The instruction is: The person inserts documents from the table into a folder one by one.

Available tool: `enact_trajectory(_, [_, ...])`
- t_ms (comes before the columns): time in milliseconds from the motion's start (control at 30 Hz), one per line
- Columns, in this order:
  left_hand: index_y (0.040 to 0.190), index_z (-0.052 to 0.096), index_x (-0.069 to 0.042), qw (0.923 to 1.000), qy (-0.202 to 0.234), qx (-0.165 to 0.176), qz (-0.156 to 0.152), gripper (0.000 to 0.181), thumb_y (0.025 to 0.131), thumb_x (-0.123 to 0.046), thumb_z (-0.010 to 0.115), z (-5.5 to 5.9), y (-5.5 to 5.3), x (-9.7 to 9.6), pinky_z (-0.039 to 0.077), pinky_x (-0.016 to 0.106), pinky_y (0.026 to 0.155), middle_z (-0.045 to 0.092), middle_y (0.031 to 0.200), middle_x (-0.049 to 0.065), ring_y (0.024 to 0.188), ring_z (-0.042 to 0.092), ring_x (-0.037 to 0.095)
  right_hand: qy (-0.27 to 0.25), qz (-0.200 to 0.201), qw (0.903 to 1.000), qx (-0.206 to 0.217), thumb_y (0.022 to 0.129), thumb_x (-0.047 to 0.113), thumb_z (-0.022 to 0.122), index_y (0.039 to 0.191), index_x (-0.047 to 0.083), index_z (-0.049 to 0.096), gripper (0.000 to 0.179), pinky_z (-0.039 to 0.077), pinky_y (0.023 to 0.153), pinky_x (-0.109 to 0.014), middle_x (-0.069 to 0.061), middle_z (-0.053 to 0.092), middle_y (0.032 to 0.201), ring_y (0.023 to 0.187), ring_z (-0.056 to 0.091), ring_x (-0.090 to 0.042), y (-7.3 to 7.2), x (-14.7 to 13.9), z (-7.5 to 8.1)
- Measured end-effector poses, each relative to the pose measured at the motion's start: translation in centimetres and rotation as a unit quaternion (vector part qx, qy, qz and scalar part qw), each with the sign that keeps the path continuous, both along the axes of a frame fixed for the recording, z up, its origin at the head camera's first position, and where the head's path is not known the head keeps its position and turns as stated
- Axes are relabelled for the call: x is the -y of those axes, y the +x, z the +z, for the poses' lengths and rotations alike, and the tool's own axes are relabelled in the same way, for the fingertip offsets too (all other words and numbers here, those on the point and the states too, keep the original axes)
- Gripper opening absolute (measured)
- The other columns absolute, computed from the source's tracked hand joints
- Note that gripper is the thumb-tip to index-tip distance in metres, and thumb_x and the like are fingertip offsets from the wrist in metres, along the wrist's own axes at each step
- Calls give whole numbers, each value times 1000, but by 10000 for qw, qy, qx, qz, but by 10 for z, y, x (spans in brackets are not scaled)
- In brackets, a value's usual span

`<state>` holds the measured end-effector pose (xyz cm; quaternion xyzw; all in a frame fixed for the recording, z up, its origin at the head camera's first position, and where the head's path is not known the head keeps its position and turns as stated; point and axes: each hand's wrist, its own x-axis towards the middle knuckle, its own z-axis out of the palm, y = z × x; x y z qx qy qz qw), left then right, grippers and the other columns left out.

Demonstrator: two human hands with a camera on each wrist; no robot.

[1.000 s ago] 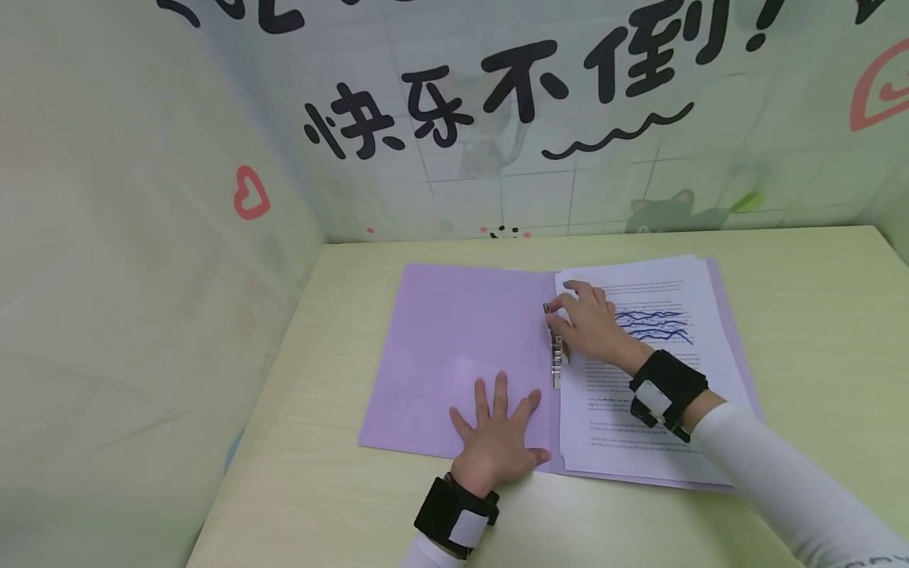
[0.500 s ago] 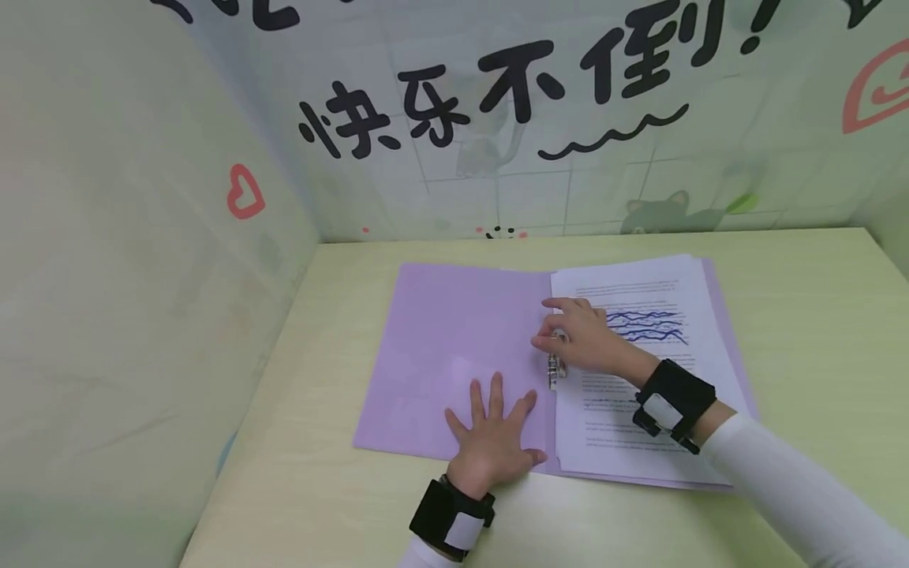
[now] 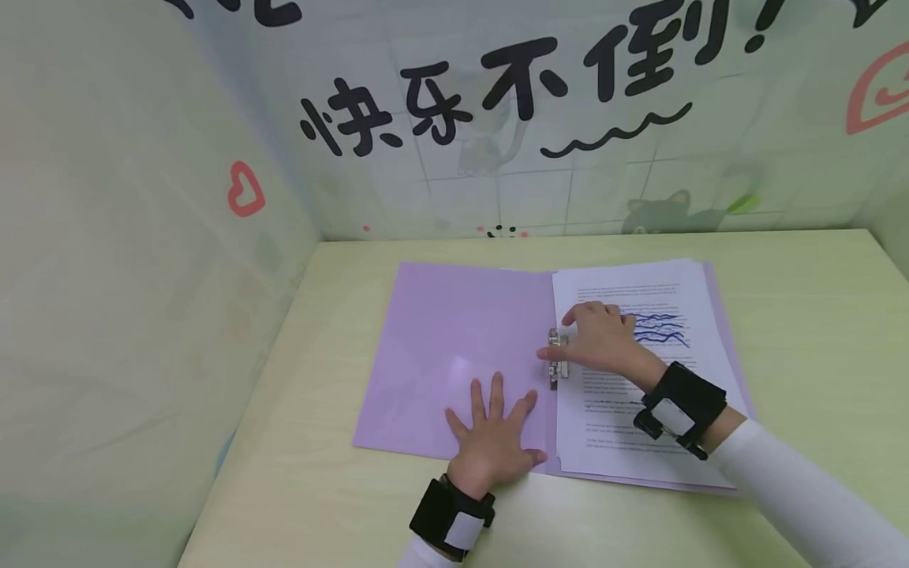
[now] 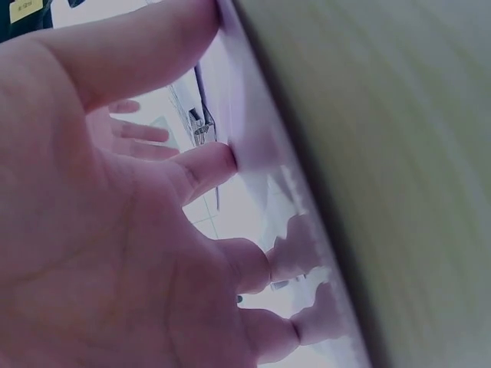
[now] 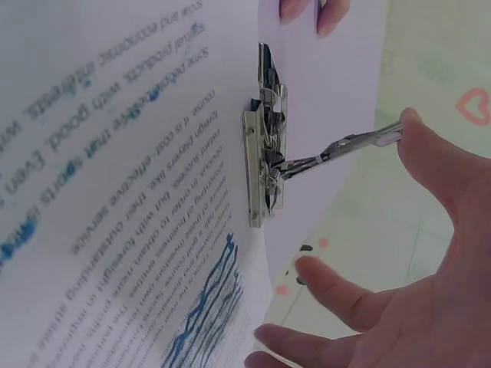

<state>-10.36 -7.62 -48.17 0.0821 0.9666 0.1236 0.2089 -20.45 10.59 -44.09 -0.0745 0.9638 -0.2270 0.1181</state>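
Observation:
A purple folder (image 3: 454,339) lies open on the table. Printed sheets (image 3: 625,442) with blue wavy pen lines rest on its right side. A metal lever clip (image 5: 266,153) sits at the spine along the sheets' left edge, its lever (image 5: 337,151) standing up off the base. My right hand (image 3: 602,339) is over the clip, thumb tip touching the lever's end, the other fingers loosely bent and apart from it. Spread flat, my left hand (image 3: 490,446) rests on the lower part of the left cover, near the spine.
The pale wooden table (image 3: 284,489) extends around the folder. Behind it stands a backdrop (image 3: 440,197) with large black characters, and another printed sheet (image 3: 142,315) hangs at the left. Both wrists wear black bands (image 3: 454,517).
The right hand's fingers have come off the lever, leaving the thumb at its end. The lever, lying along the spine a second ago, now stands raised. My left hand stays in place.

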Motion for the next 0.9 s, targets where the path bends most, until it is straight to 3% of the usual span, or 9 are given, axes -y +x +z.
enact_trajectory(100, [152, 34, -38, 10000, 12, 15, 0, 78, 84, -52, 71, 1, 0, 0, 11, 80, 108, 5, 168, 10, 153, 0, 44, 316, -100, 9994, 120, 75, 64, 73, 136, -4, 50, 95, 22, 105, -74, -35, 40, 145, 134, 31, -57, 0, -2, 3])
enact_trajectory(233, [152, 35, -37, 10000, 70, 0, -6, 78, 84, -51, 71, 3, 1, 0, 11, 81, 108, 5, 168, 11, 153, 0, 44, 579, 12, 9982, 174, 73, 69, 72, 144, -9, 39, 110, 17, 107, -78, -37, 34, 150, 138, 27, -59, 1, -4, 0])
enact_trajectory(567, [152, 35, -38, 10000, 11, -18, -41, 78, 84, -51, 71, 4, -1, 1, 12, 81, 108, 5, 168, 12, 153, 0, 44, 701, 136, 9974, 29, 67, 70, 76, 148, -13, 28, 125, 11, 109, -79, -40, 18, 155, 143, 17, -59, 6, -6, -11])
enact_trajectory(900, [152, 33, -41, 9999, -83, 101, -23, 77, 85, -53, 69, 4, -1, 0, 11, 79, 109, 3, 168, 9, 154, -2, 42, 685, 207, 9974, -7, 64, 70, 78, 146, -13, 30, 126, 13, 108, -79, -40, 20, 154, 142, 19, -60, 8, -11, -16])
